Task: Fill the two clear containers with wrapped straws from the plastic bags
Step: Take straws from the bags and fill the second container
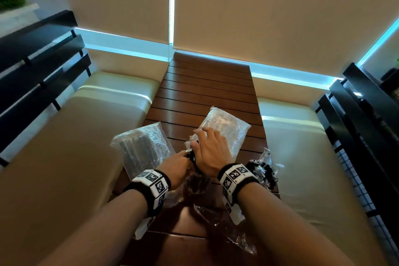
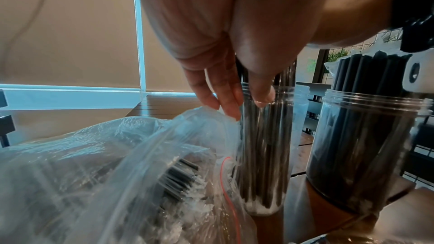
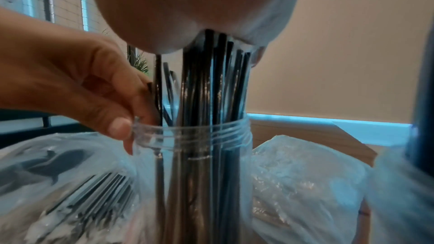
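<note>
- Head view: both hands meet over the near middle of the slatted bench point(image 1: 207, 84). The right hand point(image 1: 210, 153) lies palm-down with its fingers fairly straight on top of a bunch of straws; the left hand point(image 1: 176, 168) curls in beside it. One bag of straws point(image 1: 142, 149) lies to the left, a second bag point(image 1: 226, 129) further back to the right. The jar being filled is hidden under the hands.
- Left wrist view: the left hand's fingers point(image 2: 225, 97) hang loosely at the rim of the partly filled jar point(image 2: 265, 155), gripping nothing that I can see. A second jar point(image 2: 361, 151), packed with black straws, stands just beside it to the right. The open bag point(image 2: 117, 173) lies against the nearer jar.
- Right wrist view: the right palm point(image 3: 195, 10) presses on the tops of the wrapped straws point(image 3: 209, 84) standing in the jar; the left thumb and fingers rest on the rim.
- Step in hand, I judge: settling a bunch into the second jar. Next calls for another handful from a bag.
- Hard to tell: the right fingertips and how full this jar is.
</note>
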Demonstrator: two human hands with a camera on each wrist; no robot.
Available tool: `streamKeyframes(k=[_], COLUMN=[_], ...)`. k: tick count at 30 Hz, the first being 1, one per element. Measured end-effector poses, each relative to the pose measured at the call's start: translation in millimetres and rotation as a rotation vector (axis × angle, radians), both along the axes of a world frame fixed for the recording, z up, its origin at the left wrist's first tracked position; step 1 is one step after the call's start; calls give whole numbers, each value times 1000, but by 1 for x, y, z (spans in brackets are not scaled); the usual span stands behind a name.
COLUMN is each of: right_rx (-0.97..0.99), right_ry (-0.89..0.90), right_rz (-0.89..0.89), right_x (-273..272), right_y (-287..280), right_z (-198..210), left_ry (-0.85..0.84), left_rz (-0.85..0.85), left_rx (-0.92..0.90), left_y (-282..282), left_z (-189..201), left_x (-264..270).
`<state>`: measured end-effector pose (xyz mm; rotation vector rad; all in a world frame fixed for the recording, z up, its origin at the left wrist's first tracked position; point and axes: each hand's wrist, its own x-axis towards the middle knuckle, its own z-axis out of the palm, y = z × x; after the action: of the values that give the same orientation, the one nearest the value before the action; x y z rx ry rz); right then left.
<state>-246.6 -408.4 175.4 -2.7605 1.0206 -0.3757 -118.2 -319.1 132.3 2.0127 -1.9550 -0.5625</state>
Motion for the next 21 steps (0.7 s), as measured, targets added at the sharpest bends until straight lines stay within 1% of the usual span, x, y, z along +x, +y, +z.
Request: streamKeyframes(k=[3, 5, 7, 9, 10, 11, 13, 15, 16, 17, 19, 20, 21], right_rx=[28, 29, 61, 108, 112, 96, 3, -114, -167, -204, -202, -136, -43], right_ry=[55, 96, 131, 154, 137, 102, 21, -54, -88, -115, -150, -120, -36], right_rz=[25, 26, 31, 24, 11, -7, -23, -5, 15, 44, 150, 230, 304], right_x=[1, -1, -3, -5, -5, -4, 1, 11, 17, 22, 31, 35, 38], right_y=[1, -1, -5, -8, -7, -5, 1, 11, 17, 24, 34, 38, 42], right_z=[-4, -5, -3, 2, 5, 10, 21, 31, 36, 42, 49, 51, 53], left_ry=[42, 60, 60, 80, 76, 43, -96, -295, -364, -388, -333, -271, -210], left_rz=[18, -7, -29, 39, 101, 153, 201, 213, 232, 264, 356, 411, 453], left_rx=[25, 39, -15, -133, -182, -186, -44, 139, 218, 252, 252, 242, 215], left_y=[-1, 2, 9, 20, 27, 33, 46, 55, 58, 61, 64, 65, 65], left_z=[-1, 4, 11, 17, 20, 23, 23, 16, 12, 5, -1, 0, 2], left_x=[-2, -2, 1, 7, 11, 17, 26, 31, 31, 31, 32, 34, 38])
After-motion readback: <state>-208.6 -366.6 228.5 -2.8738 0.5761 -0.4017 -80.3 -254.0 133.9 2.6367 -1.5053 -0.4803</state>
